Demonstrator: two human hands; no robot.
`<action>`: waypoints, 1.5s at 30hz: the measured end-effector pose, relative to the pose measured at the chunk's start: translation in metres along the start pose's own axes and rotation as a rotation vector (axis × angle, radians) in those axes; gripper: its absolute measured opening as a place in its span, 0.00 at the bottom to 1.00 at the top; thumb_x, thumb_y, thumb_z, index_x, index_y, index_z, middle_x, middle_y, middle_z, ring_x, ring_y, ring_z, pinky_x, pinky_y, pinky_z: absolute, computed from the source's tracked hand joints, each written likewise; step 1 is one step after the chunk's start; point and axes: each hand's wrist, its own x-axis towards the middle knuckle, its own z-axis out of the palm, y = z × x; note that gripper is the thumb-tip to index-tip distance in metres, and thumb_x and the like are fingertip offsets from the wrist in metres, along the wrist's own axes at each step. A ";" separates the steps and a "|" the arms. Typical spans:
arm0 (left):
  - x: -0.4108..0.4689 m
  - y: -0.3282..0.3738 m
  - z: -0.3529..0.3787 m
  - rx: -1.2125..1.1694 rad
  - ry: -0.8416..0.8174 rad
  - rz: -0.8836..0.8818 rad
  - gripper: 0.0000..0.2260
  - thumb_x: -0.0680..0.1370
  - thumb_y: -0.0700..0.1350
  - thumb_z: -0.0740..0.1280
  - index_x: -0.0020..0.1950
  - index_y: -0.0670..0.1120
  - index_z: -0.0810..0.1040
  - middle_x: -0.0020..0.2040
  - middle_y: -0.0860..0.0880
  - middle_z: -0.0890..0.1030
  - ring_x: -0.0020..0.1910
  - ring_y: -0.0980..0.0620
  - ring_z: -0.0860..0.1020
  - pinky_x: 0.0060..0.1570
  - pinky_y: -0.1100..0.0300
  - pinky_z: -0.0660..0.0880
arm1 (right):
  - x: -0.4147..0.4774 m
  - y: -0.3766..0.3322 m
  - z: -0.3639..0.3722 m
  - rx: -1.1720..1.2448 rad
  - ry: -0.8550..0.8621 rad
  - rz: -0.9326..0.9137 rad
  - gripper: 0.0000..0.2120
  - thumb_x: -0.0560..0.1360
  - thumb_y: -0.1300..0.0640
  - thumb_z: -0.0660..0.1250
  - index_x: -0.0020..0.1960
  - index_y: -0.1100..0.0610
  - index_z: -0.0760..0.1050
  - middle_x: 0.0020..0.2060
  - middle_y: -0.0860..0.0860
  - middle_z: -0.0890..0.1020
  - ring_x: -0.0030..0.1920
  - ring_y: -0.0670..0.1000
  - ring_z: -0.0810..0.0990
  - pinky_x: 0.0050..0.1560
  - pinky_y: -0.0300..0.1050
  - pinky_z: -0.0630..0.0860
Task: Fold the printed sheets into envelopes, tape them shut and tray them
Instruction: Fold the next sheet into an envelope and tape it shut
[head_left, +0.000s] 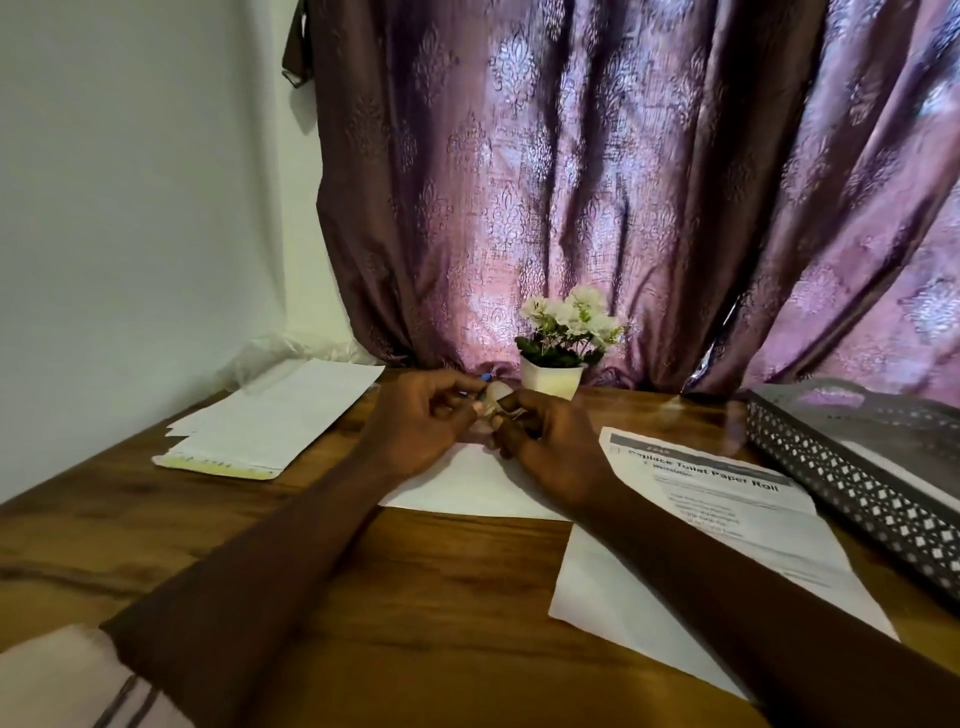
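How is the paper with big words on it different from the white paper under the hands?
The printed sheet shows a bold heading and text lines; the blank sheet shows plain white. The printed sheet lies right of the hands beside the grey tray; the blank sheet lies in the middle, partly covered by the left hand and right hand. The printed sheet has a crease across it; none shows on the blank one. Both lie on the wooden table.

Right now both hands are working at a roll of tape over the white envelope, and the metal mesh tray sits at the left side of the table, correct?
Not quite. The head view shows the mesh tray at the right side. The left hand and right hand do work a tape roll over the white envelope.
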 end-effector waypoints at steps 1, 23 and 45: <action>0.000 -0.001 -0.002 0.039 0.025 0.026 0.10 0.77 0.37 0.74 0.58 0.45 0.86 0.50 0.49 0.88 0.46 0.55 0.86 0.47 0.63 0.82 | 0.000 0.000 0.000 -0.002 -0.014 0.009 0.08 0.73 0.52 0.69 0.51 0.50 0.82 0.40 0.48 0.87 0.41 0.50 0.85 0.46 0.57 0.82; 0.002 0.001 -0.018 0.408 0.417 -0.002 0.04 0.77 0.47 0.72 0.47 0.48 0.86 0.41 0.50 0.86 0.38 0.52 0.82 0.41 0.61 0.74 | 0.003 0.003 -0.001 0.039 0.035 0.096 0.11 0.73 0.43 0.69 0.46 0.49 0.84 0.40 0.47 0.87 0.44 0.49 0.86 0.50 0.60 0.81; 0.000 0.012 0.001 0.256 0.110 0.348 0.08 0.75 0.46 0.72 0.53 0.50 0.89 0.45 0.52 0.88 0.38 0.56 0.83 0.42 0.64 0.76 | 0.014 -0.028 -0.037 0.378 -0.039 0.503 0.16 0.83 0.50 0.65 0.57 0.63 0.81 0.45 0.63 0.86 0.43 0.60 0.84 0.48 0.54 0.82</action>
